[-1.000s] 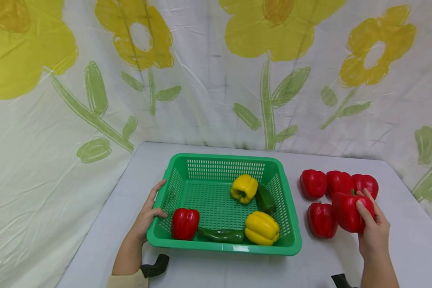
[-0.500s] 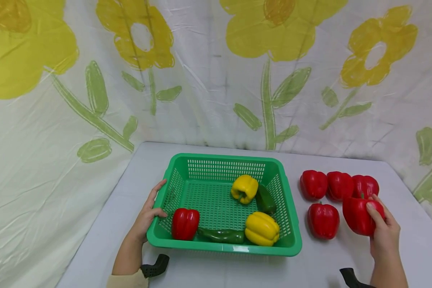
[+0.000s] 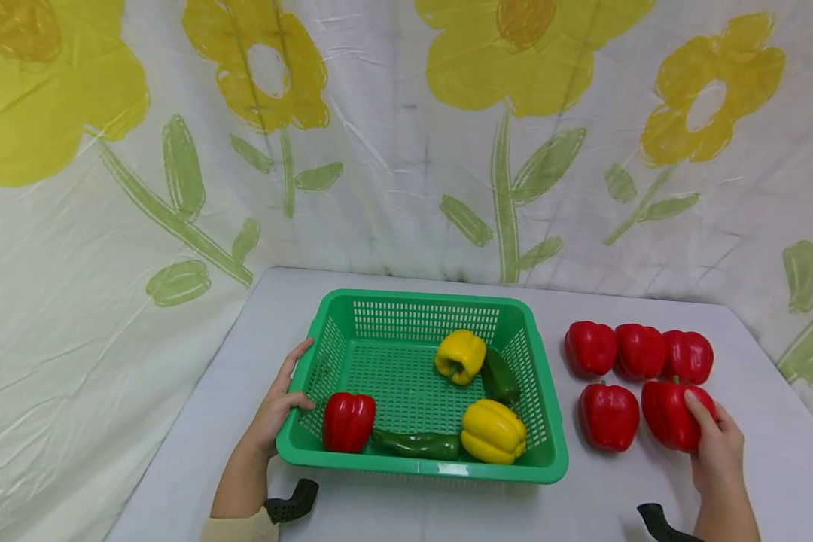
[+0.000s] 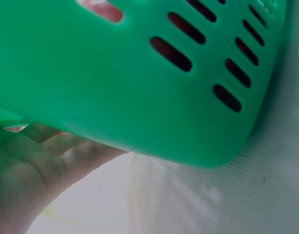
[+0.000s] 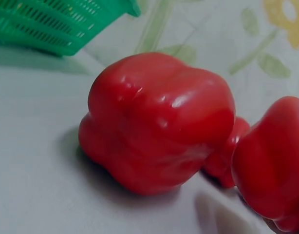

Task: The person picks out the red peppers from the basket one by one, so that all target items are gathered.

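Note:
My left hand (image 3: 278, 410) grips the left side of a green plastic basket (image 3: 416, 468), thumb over the rim and fingers along the outside; the left wrist view shows the fingers (image 4: 86, 153) against its outer wall. At the right, my right hand (image 3: 720, 448) holds a red bell pepper (image 3: 671, 418) low over the table, thumb on its near side. Just left of it sits another red bell pepper (image 3: 608, 418), and a row of three red bell peppers (image 3: 640, 351) lies behind. The right wrist view shows a red bell pepper (image 5: 159, 122) large on the table.
Inside the basket lie a red bell pepper (image 3: 348, 421), a yellow bell pepper (image 3: 493, 430) at the front right, another yellow bell pepper (image 3: 460, 356) farther back, and two long green peppers (image 3: 416, 444). A flower-painted white curtain (image 3: 393, 188) hangs behind the white table (image 3: 447, 512).
My right hand has moved right and then down with the red bell pepper, bringing it beside the front one. My left hand and the basket have stayed put.

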The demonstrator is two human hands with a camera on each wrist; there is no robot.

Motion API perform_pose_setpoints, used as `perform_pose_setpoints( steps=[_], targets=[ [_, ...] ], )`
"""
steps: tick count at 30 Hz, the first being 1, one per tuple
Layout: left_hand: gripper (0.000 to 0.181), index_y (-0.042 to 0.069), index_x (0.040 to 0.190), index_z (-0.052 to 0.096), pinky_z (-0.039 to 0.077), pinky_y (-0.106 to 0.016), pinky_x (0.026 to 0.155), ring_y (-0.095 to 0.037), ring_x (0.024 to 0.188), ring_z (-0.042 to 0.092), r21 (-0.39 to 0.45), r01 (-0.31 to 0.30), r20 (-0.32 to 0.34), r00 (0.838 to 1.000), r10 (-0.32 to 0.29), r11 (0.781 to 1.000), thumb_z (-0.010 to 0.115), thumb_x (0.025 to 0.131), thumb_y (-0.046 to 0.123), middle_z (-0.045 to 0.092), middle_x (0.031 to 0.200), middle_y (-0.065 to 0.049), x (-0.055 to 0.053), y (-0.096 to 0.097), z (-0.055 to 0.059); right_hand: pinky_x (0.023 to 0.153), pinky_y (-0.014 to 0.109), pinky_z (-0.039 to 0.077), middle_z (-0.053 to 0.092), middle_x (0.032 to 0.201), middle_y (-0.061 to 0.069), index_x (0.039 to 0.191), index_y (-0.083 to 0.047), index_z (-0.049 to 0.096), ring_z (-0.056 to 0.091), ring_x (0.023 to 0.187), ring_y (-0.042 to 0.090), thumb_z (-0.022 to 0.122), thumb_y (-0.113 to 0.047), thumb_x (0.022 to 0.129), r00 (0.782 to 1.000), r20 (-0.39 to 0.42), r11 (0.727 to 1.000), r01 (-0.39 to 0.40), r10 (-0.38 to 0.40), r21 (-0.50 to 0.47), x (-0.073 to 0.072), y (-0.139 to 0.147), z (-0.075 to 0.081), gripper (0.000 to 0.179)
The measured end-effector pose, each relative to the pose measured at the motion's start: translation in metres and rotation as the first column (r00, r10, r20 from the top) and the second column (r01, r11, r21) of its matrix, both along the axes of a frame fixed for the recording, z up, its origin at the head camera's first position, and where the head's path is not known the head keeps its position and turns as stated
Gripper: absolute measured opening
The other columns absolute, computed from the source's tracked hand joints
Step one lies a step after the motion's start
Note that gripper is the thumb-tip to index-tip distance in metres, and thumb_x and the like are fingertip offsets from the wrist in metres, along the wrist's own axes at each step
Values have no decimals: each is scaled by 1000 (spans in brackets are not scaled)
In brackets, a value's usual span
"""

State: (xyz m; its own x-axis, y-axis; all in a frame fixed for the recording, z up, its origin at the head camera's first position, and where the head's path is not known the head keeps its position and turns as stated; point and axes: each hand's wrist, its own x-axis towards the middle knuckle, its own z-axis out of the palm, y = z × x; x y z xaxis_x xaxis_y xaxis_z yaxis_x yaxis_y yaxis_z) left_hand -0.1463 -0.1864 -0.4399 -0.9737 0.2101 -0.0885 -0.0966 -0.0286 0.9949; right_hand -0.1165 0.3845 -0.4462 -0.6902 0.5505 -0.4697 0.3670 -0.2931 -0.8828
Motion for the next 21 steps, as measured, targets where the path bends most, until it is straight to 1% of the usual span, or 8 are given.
perform_pose_setpoints(
  steps=[1, 5, 10, 13, 14, 15, 18, 21],
  targets=[
    [86, 25, 148, 15, 38, -39, 93, -34, 133, 19, 0, -1, 1, 1000, 1, 1000, 38, 72, -8, 9, 154, -7, 0, 0, 0, 56, 9, 44, 38, 107, -27, 145, -35, 28, 35, 97, -4, 62, -42, 83, 1000, 11, 1000, 1, -1, -3, -1, 1, -2, 71],
    [86, 26, 148, 16, 39, -39, 93, -34, 132, 20, -1, -7, 4, 1000, 7, 1000, 38, 72, -7, 9, 154, -7, 0, 0, 0, 56, 8, 43, 37, 121, -26, 147, -33, 24, 35, 96, -5, 62, -44, 83, 1000, 31, 1000, -2, 2, -4, -2, 2, -8, 75],
    [86, 26, 148, 15, 38, -41, 93, -35, 133, 20, -6, -9, 1, 1000, 9, 1000, 37, 72, -7, 9, 154, -7, 0, 1, 0, 56, 7, 42, 34, 129, -26, 147, -33, 22, 36, 95, -5, 61, -46, 82, 999, 44, 1000, -12, 13, -14, -3, 2, -11, 77],
    [86, 26, 148, 15, 38, -42, 94, -35, 133, 20, -5, -9, 0, 1000, 9, 1000, 37, 72, -7, 9, 154, -7, 0, 0, 0, 56, 7, 42, 30, 138, -22, 148, -34, 20, 35, 97, -6, 60, -48, 82, 998, 56, 1000, -24, 25, -19, -4, 1, -12, 78],
    [86, 26, 148, 15, 38, -42, 94, -35, 133, 20, -5, -9, 0, 1000, 9, 1000, 37, 72, -7, 9, 154, -7, 0, 0, 0, 56, 6, 42, 27, 142, -21, 148, -34, 19, 35, 101, -5, 60, -49, 82, 998, 61, 999, -27, 29, -20, -4, 1, -13, 79],
    [86, 26, 148, 15, 38, -43, 94, -35, 133, 20, -3, -9, 1, 1000, 9, 1000, 37, 72, -7, 9, 154, -7, 0, 0, 0, 62, 6, 44, 25, 145, -21, 148, -34, 18, 35, 106, -4, 59, -50, 82, 997, 66, 999, -31, 32, -19, -5, 1, -14, 79],
    [86, 26, 148, 15, 38, -43, 94, -35, 133, 20, 0, -7, 2, 1000, 7, 1000, 37, 72, -7, 9, 154, -7, 0, 0, 0, 64, 6, 44, 23, 147, -21, 147, -35, 18, 30, 118, -2, 59, -53, 80, 996, 81, 999, -33, 34, -11, -6, 2, -16, 81],
    [86, 26, 148, 15, 38, -41, 94, -35, 133, 19, 1, -5, 2, 1000, 5, 1000, 37, 72, -8, 9, 154, -7, 0, 0, 0, 65, 6, 44, 24, 146, -20, 147, -34, 20, 26, 123, 0, 59, -55, 79, 995, 97, 999, -32, 31, 9, -6, 1, -19, 82]
  ],
)
